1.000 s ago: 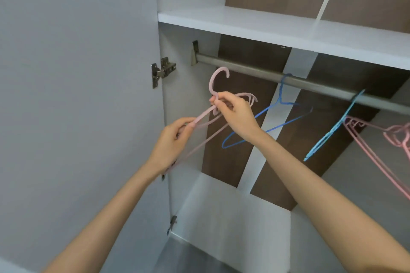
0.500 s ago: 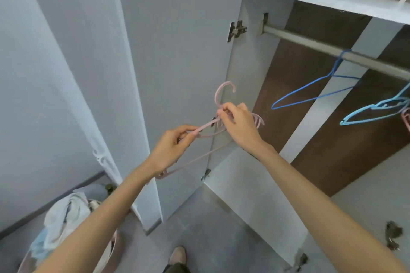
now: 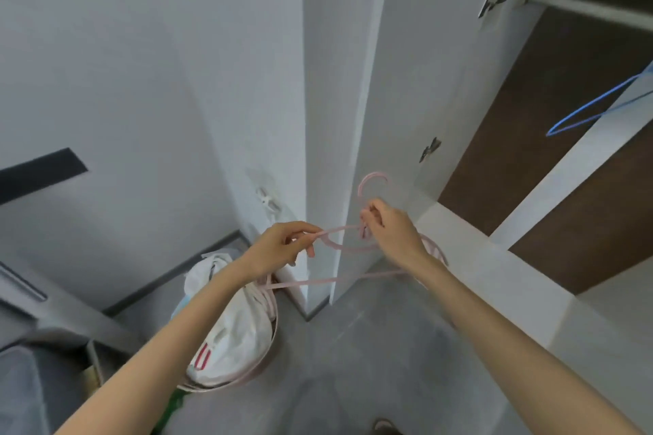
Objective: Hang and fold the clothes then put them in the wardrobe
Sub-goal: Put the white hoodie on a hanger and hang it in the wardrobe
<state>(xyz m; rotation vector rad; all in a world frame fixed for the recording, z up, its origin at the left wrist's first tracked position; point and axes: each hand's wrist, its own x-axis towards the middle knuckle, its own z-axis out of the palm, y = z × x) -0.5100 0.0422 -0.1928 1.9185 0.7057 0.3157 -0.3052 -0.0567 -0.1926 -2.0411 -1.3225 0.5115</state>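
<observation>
While the left hand [image 3: 282, 247] is pinching one shoulder of the pink hanger [image 3: 335, 280] between thumb and fingertips, the right hand [image 3: 392, 233] is pinching the neck just under the hook, with the fingers curled in. The hanger is stretching roughly level between the two hands, its hook pointing up.

A second ago the same grip was holding the hanger high inside the wardrobe, just under the rail [image 3: 583, 9] and beside the blue hanger [image 3: 593, 106]. Now the view is swinging down and to the left, so rail and blue hanger are slipping into the upper right corner. The pink hanger is being carried low, outside the wardrobe, in front of the open door [image 3: 406, 81] and above the floor [image 3: 371, 346]. A laundry basket [image 3: 254, 374] is coming into sight on the floor near the door's bottom corner.

Judging from this, fetching a hanger is finished and the person is turning towards the laundry. No garment is showing on any hanger yet, so the hanging itself is only beginning, and one hand will probably have to let go to lift a piece.

The clothes [image 3: 240, 325], mostly white, are lying heaped in the basket. They are sitting below the left hand and apart from it, with the left forearm crossing over them. The right hand is further off, to their upper right.
</observation>
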